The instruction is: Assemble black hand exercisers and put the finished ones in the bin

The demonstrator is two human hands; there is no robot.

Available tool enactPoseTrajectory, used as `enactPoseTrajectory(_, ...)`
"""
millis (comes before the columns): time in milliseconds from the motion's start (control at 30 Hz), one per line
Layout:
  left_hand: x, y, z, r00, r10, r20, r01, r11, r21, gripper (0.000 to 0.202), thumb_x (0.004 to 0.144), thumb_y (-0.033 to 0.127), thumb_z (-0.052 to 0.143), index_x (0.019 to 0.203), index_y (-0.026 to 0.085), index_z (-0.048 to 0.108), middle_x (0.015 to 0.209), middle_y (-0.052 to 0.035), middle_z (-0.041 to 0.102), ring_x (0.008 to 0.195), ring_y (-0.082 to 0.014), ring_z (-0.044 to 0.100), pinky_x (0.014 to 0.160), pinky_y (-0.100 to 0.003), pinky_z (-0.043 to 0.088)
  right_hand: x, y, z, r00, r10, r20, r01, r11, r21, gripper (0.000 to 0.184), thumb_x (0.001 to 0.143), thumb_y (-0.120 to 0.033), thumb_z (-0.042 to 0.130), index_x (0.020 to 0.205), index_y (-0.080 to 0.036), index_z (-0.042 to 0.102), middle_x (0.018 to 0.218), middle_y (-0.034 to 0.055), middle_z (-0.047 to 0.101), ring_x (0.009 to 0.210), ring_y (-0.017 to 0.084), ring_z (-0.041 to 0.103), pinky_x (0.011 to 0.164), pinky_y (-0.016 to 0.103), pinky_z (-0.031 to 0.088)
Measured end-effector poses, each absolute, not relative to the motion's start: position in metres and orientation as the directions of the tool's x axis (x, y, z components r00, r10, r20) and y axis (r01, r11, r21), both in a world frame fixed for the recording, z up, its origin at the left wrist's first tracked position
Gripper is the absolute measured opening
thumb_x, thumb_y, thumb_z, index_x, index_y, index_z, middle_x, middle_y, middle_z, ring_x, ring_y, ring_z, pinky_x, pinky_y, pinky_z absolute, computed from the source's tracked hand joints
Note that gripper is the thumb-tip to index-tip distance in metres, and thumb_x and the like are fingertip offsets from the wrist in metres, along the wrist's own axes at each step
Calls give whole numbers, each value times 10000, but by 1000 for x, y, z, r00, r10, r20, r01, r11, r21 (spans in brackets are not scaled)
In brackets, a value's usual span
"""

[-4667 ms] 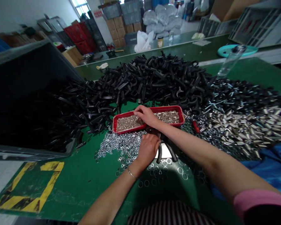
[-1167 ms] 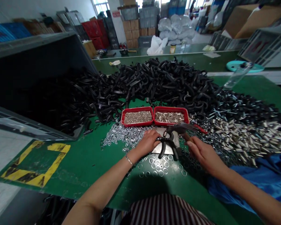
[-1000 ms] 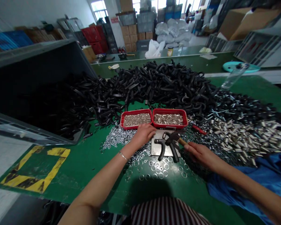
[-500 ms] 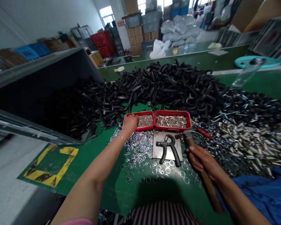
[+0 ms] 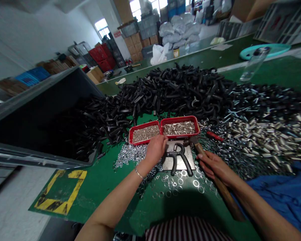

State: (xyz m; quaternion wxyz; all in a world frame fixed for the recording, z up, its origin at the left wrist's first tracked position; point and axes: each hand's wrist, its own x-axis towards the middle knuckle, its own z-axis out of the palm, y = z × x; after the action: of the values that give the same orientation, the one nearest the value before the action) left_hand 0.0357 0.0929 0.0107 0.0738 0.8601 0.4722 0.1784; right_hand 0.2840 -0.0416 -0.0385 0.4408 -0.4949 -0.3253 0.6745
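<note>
My left hand (image 5: 156, 149) is over the left edge of a metal plate (image 5: 181, 165), just in front of the red trays. Its fingers are pinched together; whatever they hold is too small to make out. On the plate lies a black hand grip strengthener (image 5: 174, 164), its two handles spread toward me, close to my left fingertips. My right hand (image 5: 214, 166) is wrapped round the wooden handle of a hammer (image 5: 229, 201). The hammer's head rests at or just above the plate's upper right corner; I cannot tell which.
Small pins fill the left red tray (image 5: 130, 135) and right red tray (image 5: 198, 125). Behind lies a heap of black handles (image 5: 175, 87), spilling from a grey crate (image 5: 43, 160). Metal sleeves (image 5: 263, 137), a red-handled tool (image 5: 214, 136), loose rings (image 5: 196, 183) and blue cloth (image 5: 278, 190) surround the plate.
My left hand has come out of the left red tray and moved right and nearer, to the plate. My right hand keeps its grip on the hammer. The view has tilted and shifted slightly.
</note>
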Motion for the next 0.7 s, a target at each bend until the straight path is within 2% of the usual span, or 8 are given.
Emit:
enactPoseTrajectory(100, 66, 71, -3, 498, 850, 169, 686, -506, 524, 151, 963, 242, 533, 925, 178, 664, 934, -46, 700, 871, -191, 638, 824, -296, 468, 284, -42, -36, -123, 920, -371, -257, -391, -884, 336, 909, -503, 606, 856, -227, 422, 464, -122, 403, 307, 36, 265, 299, 149, 219)
enactPoseTrajectory(200, 75, 74, -16, 442, 888, 129, 668, -422, 613, 134, 942, 213, 553, 905, 168, 673, 927, -55, 702, 868, -190, 643, 823, -294, 472, 283, -42, -32, -122, 917, -379, -245, -398, -884, 355, 904, -518, 603, 839, -230, 406, 456, -119, 412, 305, 38, 271, 300, 151, 213)
enactPoseTrajectory(400, 70, 85, -24, 419, 898, 131, 641, -395, 659, 119, 929, 207, 565, 890, 169, 671, 903, -50, 701, 848, -185, 644, 824, -295, 472, 283, -40, -31, -124, 912, -391, -245, -410, -879, 362, 883, -534, 615, 866, -236, 410, 448, -119, 430, 296, 48, 281, 290, 161, 215)
enactPoseTrajectory(700, 72, 83, -27, 407, 903, 140, 662, -397, 636, 132, 934, 217, 561, 880, 167, 670, 903, -53, 698, 849, -182, 650, 825, -294, 474, 284, -40, -38, -130, 906, -402, -222, -422, -879, 363, 885, -551, 598, 862, -236, 417, 455, -121, 428, 294, 49, 293, 290, 167, 219)
